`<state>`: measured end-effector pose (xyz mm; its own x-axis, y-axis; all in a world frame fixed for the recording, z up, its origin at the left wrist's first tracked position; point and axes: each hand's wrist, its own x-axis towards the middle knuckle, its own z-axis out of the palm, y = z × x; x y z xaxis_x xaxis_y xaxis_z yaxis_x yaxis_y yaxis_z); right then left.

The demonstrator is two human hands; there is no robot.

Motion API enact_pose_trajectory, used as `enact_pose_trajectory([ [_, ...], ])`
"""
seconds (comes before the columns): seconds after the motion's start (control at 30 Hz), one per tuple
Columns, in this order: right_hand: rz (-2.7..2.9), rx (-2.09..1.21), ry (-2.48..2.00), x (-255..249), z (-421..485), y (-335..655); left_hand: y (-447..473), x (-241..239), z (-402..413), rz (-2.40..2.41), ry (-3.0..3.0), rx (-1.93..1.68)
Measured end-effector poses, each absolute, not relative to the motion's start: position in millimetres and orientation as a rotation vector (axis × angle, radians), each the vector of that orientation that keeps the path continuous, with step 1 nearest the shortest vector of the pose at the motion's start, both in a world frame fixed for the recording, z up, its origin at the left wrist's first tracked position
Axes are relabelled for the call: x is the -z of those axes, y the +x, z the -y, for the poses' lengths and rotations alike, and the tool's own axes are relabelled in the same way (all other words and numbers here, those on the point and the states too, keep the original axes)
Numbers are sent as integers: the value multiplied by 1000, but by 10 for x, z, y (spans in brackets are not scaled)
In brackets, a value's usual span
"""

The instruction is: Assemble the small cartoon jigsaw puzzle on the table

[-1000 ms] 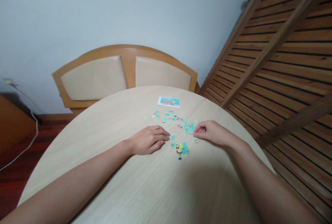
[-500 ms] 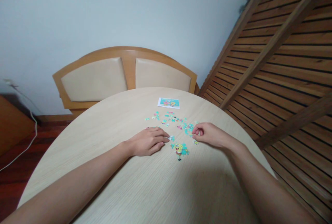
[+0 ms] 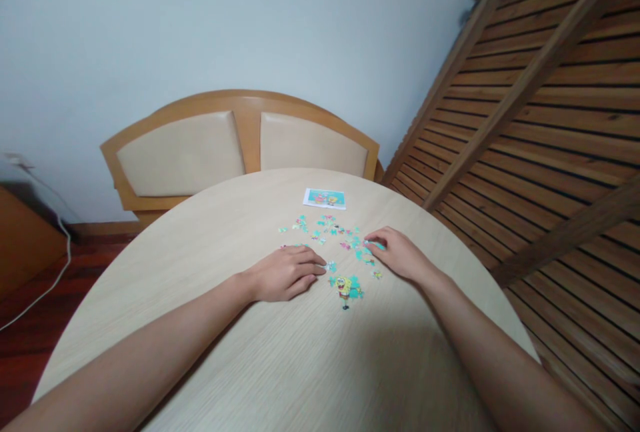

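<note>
My left hand [image 3: 290,273] lies flat and palm down on the table, fingers stretched out, its fingertips beside a small pale-teal puzzle piece [image 3: 331,267]. At the right edge of the loose pieces, my right hand [image 3: 397,253] reaches in with bent fingers. Its thumb and forefinger are apart, around teal puzzle pieces [image 3: 359,254]; no piece is seen lifted. Between the hands and nearer to me is a joined part of the puzzle [image 3: 343,287], with a yellow cartoon figure and teal background. Some pieces are partly hidden behind my left hand.
A picture card [image 3: 325,199] showing the cartoon scene lies behind the pieces on the round wooden table [image 3: 225,359]. Beyond the table stands a padded chair back [image 3: 249,132] by the wall. Slatted wood [image 3: 530,112] leans along the right side.
My right hand has moved a little away from me and left among the loose pieces, and its thumb and forefinger have spread. The left hand stays in place.
</note>
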<state>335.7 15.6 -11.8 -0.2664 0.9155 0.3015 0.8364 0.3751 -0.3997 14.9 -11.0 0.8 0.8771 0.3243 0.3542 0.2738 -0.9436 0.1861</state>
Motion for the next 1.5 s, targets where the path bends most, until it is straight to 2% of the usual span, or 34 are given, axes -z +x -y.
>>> enact_pose_trajectory([
  [0.4,1935,-451,-1601,31,-118,3304,154,-19,120,-475,2922,-568],
  [0.63,2128,-145,-1513,86,-127,3242,150,-9,114,-490,2928,-538],
  [0.8,2273,-70,-1431,70,-62,3132,147,9,103,-475,2934,-543],
  [1.27,2334,-8,-1363,58,-10,3006,150,5,108,-493,2922,-579],
  [1.5,2390,-106,-1227,132,14,2821,130,24,81,-651,2913,-553],
])
